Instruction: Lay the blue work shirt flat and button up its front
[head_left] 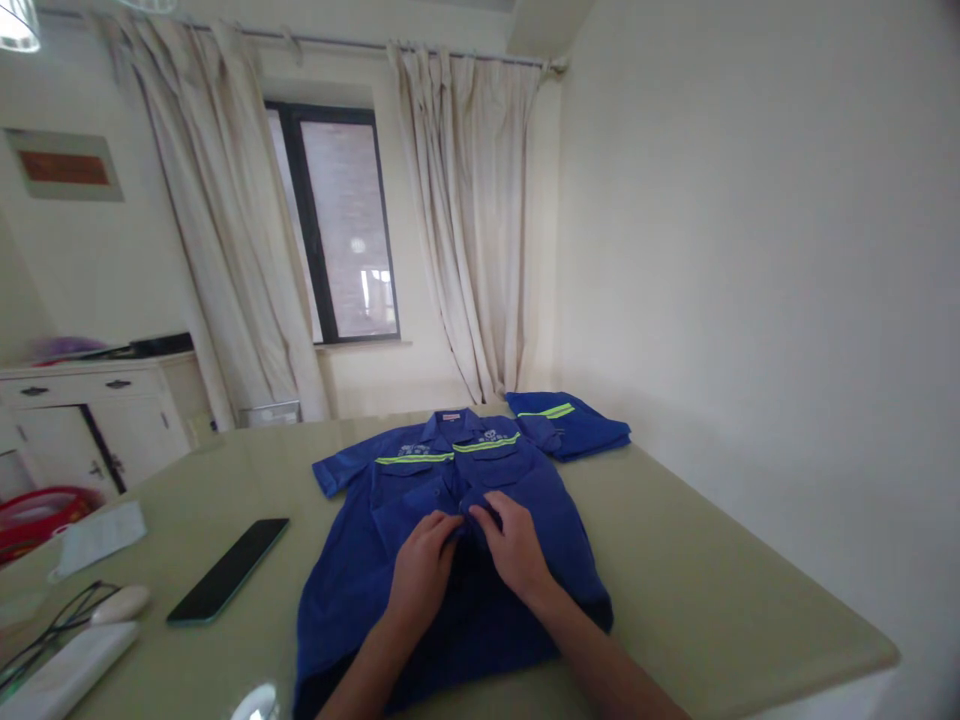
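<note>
A blue short-sleeved work shirt point(540, 510) lies spread on the table, its collar at the far end and a yellow reflective stripe across the chest. Its front is parted below the pockets. My left hand point(426, 562) is closed on one front edge of the shirt, thumb and fingers pinched together. Opposite it, my right hand point(511, 545) pinches the other front edge, a short gap away. The fingertips partly hide the cloth they grip, and I cannot make out a button between them.
A folded blue garment point(581, 425) with a yellow stripe lies at the table's point(720, 590) far right, by the wall. To the left are a black phone point(229, 570), glasses point(64, 620), a white case point(79, 670) and a face mask point(101, 537). A red basket point(45, 515) stands beyond.
</note>
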